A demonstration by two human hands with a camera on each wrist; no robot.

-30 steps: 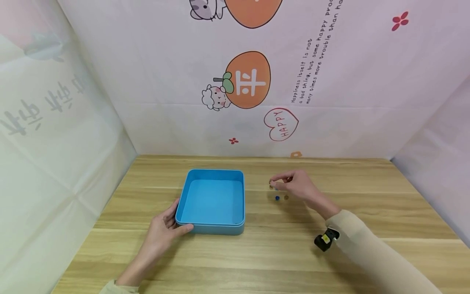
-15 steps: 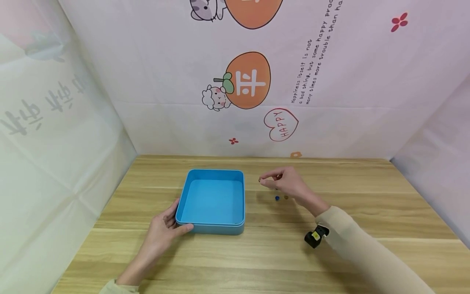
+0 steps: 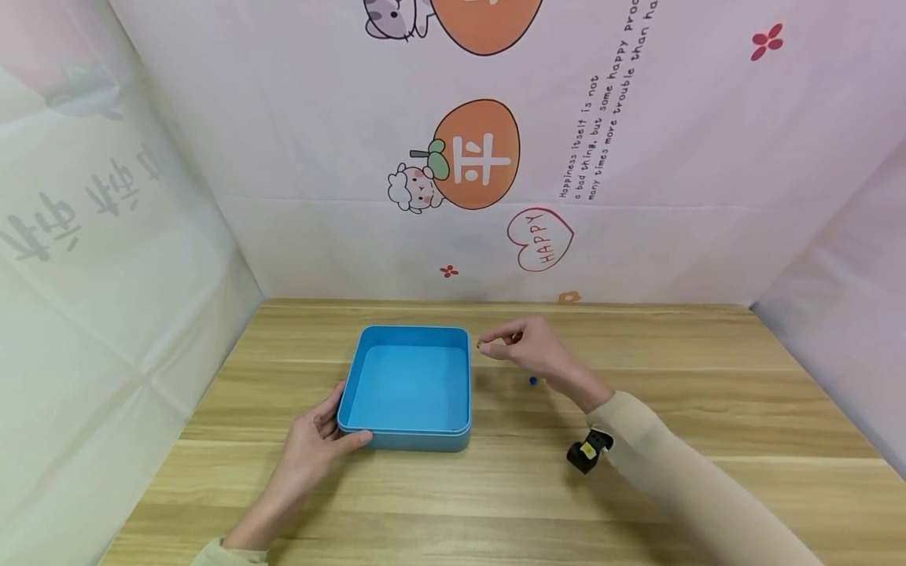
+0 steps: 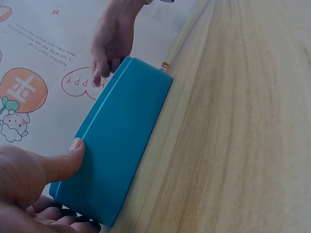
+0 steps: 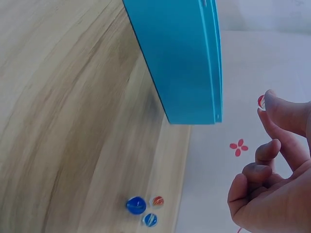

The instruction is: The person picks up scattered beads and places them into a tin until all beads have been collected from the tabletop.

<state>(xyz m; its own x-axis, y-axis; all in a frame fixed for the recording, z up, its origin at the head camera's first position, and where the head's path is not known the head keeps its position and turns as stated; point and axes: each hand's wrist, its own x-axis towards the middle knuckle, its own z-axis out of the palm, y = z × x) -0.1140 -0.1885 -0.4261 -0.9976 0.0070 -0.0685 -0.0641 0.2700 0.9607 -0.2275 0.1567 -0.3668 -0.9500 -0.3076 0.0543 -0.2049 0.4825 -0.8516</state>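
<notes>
A shallow blue box with an open top stands on the wooden table. My left hand holds its near-left corner, thumb against the front wall and fingers round the left side. Just beyond the box's right wall, my right hand pinches a small clear marble with red streaks between thumb and index finger, above the table. Below that hand lie a dark blue marble, an orange-streaked marble and a blue-and-white marble. From the head, the hand hides some of them.
The wooden tabletop ends at a white printed cloth hanging behind it. More cloth hangs on the left and right sides. A small black camera sits at my right wrist.
My right hand has lifted the marble off the table and carried it left, close to the box's right wall. The left hand and the box have stayed put.
</notes>
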